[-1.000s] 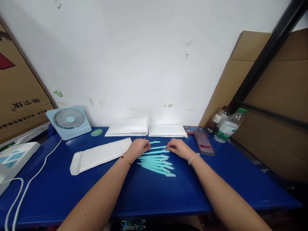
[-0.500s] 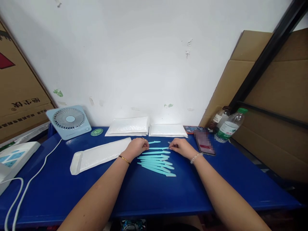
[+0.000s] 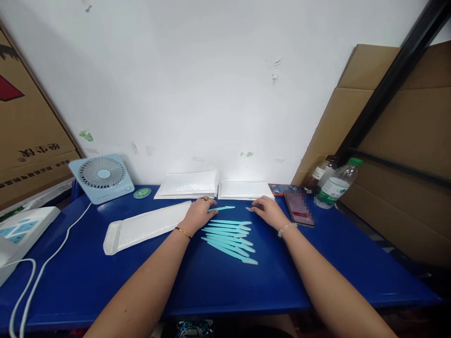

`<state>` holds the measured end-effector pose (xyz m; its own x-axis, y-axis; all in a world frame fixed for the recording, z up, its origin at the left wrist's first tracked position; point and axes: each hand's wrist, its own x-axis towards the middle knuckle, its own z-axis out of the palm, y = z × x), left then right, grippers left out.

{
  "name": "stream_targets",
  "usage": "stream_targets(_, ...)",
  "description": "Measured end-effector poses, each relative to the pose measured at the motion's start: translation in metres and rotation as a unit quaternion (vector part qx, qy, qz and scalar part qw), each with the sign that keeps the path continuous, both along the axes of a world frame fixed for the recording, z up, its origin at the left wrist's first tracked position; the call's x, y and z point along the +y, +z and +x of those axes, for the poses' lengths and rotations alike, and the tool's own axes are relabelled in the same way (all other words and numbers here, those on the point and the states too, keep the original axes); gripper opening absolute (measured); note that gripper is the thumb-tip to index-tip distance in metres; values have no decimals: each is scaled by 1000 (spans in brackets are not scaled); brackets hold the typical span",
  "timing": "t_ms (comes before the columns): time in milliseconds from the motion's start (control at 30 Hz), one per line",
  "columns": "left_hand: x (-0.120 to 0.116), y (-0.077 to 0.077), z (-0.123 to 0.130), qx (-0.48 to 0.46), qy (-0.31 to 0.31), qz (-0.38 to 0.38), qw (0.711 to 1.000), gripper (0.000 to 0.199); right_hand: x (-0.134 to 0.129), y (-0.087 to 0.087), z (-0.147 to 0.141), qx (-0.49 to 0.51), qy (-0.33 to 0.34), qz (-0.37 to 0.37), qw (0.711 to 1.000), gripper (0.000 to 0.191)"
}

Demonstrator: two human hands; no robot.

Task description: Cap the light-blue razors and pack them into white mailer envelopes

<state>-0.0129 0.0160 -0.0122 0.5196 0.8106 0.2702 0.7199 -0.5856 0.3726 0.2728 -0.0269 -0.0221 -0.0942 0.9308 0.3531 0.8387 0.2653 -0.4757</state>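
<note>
Several turquoise sticks with pale, blade-shaped ends point(image 3: 229, 239) lie in a fanned row on the blue table point(image 3: 218, 286). Another turquoise stick point(image 3: 225, 207) lies apart, behind the row. My left hand point(image 3: 201, 214) is at this stick's left end, thumb and fingers parted around it. A small clear piece point(image 3: 248, 209) rests to the right of the stick. Beside it is my right hand point(image 3: 268, 212), its thumb and forefinger apart at the piece's right end. Neither hand touches the row.
A long white padded envelope point(image 3: 148, 227) lies left of my left hand. Two white envelope stacks point(image 3: 188, 184) point(image 3: 245, 189) stand along the wall. A blue fan point(image 3: 103, 174), a green disc point(image 3: 142, 193) and a power strip are left; a phone point(image 3: 299, 209) and bottles point(image 3: 336, 185) are right.
The stick that was between my hands now lies at the back of the row. Both hands have moved slightly back, and their fingers have parted.
</note>
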Motion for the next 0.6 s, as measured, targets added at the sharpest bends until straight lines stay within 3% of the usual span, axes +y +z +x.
stream_targets(233, 2, -6, 8, 4, -17, -39, 999, 14, 5, -10, -11, 35, 24, -52, 998, 13)
stream_targets(600, 4, -12, 12, -44, -34, -68, 996, 14, -2, -4, -31, 47, 55, -65, 995, 12)
